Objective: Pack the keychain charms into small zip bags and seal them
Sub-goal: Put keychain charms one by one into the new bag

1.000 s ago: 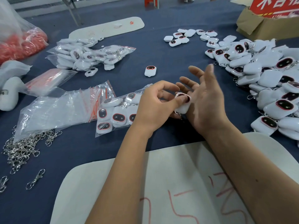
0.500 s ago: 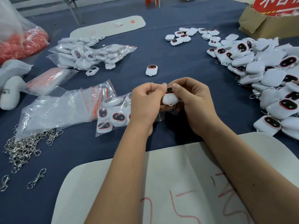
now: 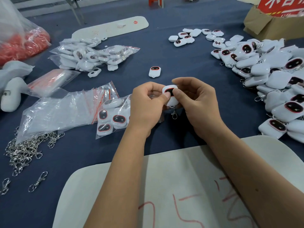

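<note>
- Dark blue cloth covers the table (image 3: 181,60); a white board with red marks (image 3: 164,186) lies at its near edge, under both forearms.
- Just beyond that board, above the cloth, both hands hold one keychain charm (image 3: 170,96).
- Left hand (image 3: 146,106): fingers curled, thumb pressed on the charm's left edge, so it grasps the charm.
- Right hand (image 3: 197,99): fingers curled over the top, thumb on the dark face, also grasping the charm.
- Charm's long axis runs away from the person, tilted a little; its dark face looks up toward the camera, and a metal clasp (image 3: 174,115) hangs from its near end.
- Looks: a white rounded rectangle with a black oval window ringed in red.
- Left of the charm, a clear zip bag (image 3: 113,119) holds several like charms, faces up; the left hand hides part of it.
- Further left of the charm lies a stack of zip bags with red seal strips (image 3: 62,111); whether anything is inside them I cannot tell.
- Beyond that, filled bags (image 3: 93,56) lie heaped.
- One loose charm (image 3: 154,71) rests just beyond the held charm.
- Right of the held charm sits a big pile of charms (image 3: 271,79).
- Loose metal clasps (image 3: 26,150) lie far left of the board.
- A cardboard box (image 3: 271,25) stands beyond the pile.
</note>
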Available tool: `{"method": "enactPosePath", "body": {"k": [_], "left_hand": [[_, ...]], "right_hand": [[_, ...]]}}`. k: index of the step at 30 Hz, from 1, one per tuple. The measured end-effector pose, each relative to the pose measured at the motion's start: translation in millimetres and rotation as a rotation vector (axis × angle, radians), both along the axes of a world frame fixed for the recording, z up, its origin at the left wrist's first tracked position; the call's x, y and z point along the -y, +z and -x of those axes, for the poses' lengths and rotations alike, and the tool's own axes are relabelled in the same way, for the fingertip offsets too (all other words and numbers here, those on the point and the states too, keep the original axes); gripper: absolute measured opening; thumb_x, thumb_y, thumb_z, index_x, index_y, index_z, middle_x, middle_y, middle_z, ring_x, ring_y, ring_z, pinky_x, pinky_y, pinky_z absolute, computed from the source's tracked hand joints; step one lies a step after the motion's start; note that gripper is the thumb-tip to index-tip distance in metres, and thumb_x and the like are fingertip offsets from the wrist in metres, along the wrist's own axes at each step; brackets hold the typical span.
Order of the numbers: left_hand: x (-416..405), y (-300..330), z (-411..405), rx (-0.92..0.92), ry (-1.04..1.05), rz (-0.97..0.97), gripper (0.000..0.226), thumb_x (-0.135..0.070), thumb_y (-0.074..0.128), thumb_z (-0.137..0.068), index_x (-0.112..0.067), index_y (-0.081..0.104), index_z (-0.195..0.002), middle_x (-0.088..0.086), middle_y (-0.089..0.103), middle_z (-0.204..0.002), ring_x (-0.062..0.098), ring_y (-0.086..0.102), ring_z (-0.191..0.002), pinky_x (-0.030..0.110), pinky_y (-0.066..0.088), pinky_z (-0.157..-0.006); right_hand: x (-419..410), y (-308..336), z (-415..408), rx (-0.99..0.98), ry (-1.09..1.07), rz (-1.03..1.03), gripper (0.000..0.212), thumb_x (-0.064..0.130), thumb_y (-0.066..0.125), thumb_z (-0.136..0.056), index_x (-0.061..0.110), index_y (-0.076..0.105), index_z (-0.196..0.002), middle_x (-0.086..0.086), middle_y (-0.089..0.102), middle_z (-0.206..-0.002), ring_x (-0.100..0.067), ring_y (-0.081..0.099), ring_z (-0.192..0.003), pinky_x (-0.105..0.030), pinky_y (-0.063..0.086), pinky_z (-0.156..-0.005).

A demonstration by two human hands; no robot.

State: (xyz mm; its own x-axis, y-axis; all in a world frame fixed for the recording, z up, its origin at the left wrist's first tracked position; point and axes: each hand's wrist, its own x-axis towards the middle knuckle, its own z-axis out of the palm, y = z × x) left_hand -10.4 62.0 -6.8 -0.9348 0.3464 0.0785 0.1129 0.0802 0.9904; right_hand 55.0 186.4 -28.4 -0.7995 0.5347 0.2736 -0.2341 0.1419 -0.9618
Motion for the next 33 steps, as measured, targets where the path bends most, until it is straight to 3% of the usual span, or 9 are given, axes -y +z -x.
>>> {"method": "enactPosePath", "body": {"k": [4,9,12,16,20,24,26,30,33], "left_hand": [[0.4,-1.1,1.4,0.006,-0.025,-0.006,0.005,-0.007,0.072,-0.093,-0.006,0.075,-0.097,0.018,0.076,-0.089,0.037,0.074,-0.089,0.051,0.063,-0.081],[-0.7,-2.5,2.8,-0.049,0.002,0.008,0.005,-0.008,0.071,-0.094,-0.005,0.075,-0.097,0.016,0.076,-0.088,0.036,0.073,-0.087,0.045,0.064,-0.079],[-1.5,-3.4,2.5,-0.059,-0.002,0.004,0.007,-0.009,0.071,-0.094,-0.005,0.075,-0.099,0.014,0.077,-0.090,0.033,0.074,-0.088,0.048,0.063,-0.083],[0.0,-2.3,2.8,-0.095,0.022,-0.039,0.003,-0.008,0.072,-0.094,-0.008,0.075,-0.094,0.008,0.077,-0.085,0.022,0.073,-0.077,0.040,0.063,-0.074],[2.6,-1.3,5.6,-0.144,0.025,-0.038,0.010,-0.006,0.071,-0.092,-0.015,0.075,-0.089,0.012,0.076,-0.087,0.036,0.072,-0.084,0.052,0.063,-0.080],[1.9,-1.9,4.4,-0.157,0.007,-0.047,0.004,-0.010,0.074,-0.092,-0.014,0.076,-0.092,0.003,0.076,-0.083,0.011,0.068,-0.074,0.032,0.061,-0.070],[1.5,-2.2,3.7,-0.179,-0.008,-0.038,0.005,-0.010,0.074,-0.092,-0.013,0.076,-0.094,0.002,0.076,-0.083,0.011,0.069,-0.074,0.029,0.061,-0.068],[2.9,-2.3,4.5,-0.230,-0.030,-0.010,0.009,-0.010,0.072,-0.093,-0.014,0.078,-0.097,0.003,0.077,-0.089,0.028,0.071,-0.085,0.047,0.062,-0.077],[3.2,-2.0,4.3,-0.242,-0.031,0.018,0.010,-0.010,0.073,-0.092,-0.016,0.079,-0.098,0.001,0.077,-0.087,0.030,0.071,-0.084,0.053,0.060,-0.080]], "right_hand": [[-0.8,-0.1,0.6,0.000,0.001,0.044,0.013,0.007,0.073,-0.096,0.011,0.077,-0.107,-0.003,0.079,-0.095,-0.016,0.074,-0.088,-0.028,0.058,-0.076],[-1.2,-1.0,1.5,0.001,0.033,0.057,0.009,0.007,0.074,-0.095,0.010,0.076,-0.103,-0.003,0.079,-0.092,-0.014,0.074,-0.083,-0.025,0.057,-0.071],[-1.6,-0.6,1.7,0.005,0.031,0.082,0.010,0.008,0.073,-0.096,0.009,0.076,-0.105,-0.003,0.079,-0.091,-0.010,0.072,-0.080,-0.021,0.055,-0.067],[-0.8,-0.7,1.4,0.015,0.043,0.052,0.009,0.014,0.071,-0.099,0.014,0.078,-0.103,0.001,0.079,-0.089,-0.006,0.068,-0.074,-0.021,0.054,-0.065],[1.2,-0.5,1.5,0.024,0.070,0.045,0.008,0.013,0.070,-0.099,0.014,0.078,-0.102,0.003,0.077,-0.083,-0.005,0.066,-0.070,-0.020,0.052,-0.063],[0.2,0.3,1.6,0.017,0.055,0.067,0.007,0.013,0.071,-0.099,0.012,0.077,-0.103,-0.001,0.076,-0.085,-0.007,0.066,-0.074,-0.022,0.053,-0.064],[-0.2,0.5,1.3,0.020,0.060,0.074,0.006,0.012,0.071,-0.099,0.010,0.075,-0.102,-0.002,0.075,-0.086,-0.008,0.066,-0.075,-0.022,0.053,-0.063],[-0.9,1.0,0.2,0.017,0.075,0.089,0.004,0.009,0.071,-0.098,0.010,0.074,-0.097,-0.001,0.073,-0.084,-0.009,0.065,-0.075,-0.023,0.054,-0.063],[-1.5,1.1,0.4,0.030,0.064,0.091,0.007,0.008,0.071,-0.097,0.013,0.074,-0.093,0.000,0.073,-0.083,-0.011,0.065,-0.075,-0.025,0.054,-0.062]]}}
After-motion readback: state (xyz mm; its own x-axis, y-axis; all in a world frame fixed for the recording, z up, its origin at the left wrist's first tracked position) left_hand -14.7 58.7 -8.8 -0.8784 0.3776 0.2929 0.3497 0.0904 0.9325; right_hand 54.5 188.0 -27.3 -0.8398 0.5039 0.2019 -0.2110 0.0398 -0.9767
